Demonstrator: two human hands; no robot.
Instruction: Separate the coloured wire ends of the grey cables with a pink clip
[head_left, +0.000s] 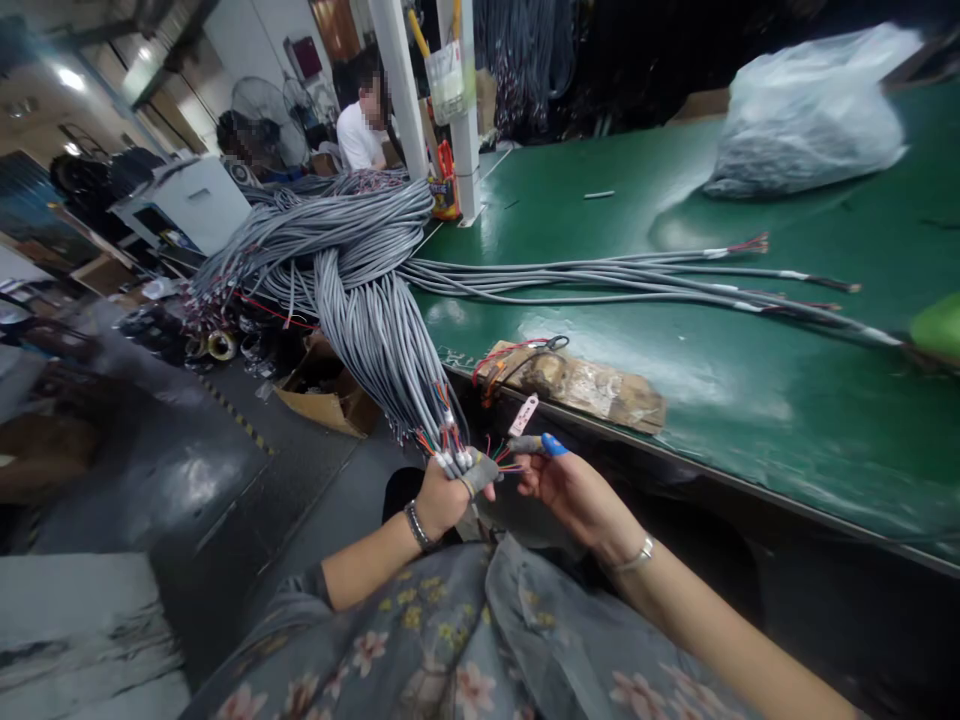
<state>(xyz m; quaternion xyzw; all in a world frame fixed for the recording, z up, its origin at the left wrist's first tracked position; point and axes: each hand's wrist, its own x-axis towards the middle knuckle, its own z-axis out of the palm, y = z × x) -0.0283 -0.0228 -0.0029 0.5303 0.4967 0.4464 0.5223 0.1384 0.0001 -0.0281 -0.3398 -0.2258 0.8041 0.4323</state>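
My left hand [452,492], its thumb in a grey finger wrap, is closed around the ends of several grey cables [444,462]. Thin coloured wires [504,462] fan out of their white-banded ends toward the right. At the tips of these wires is my right hand [562,492], fingers curled together in a pinch; one finger has a grey wrap and a blue tip. Just above it shows a small pinkish-white tag [523,415]; what it is fixed to cannot be made out. The held cables run up into a large grey cable bundle [379,320] hanging over the table edge.
On the green table [675,400] lie a worn wooden block [600,388], a few loose cables [600,275] and a clear plastic bag [810,120]. A white post [469,150] stands behind the bundle. A cardboard box [330,390] is on the floor. Farther back sits a person [361,135].
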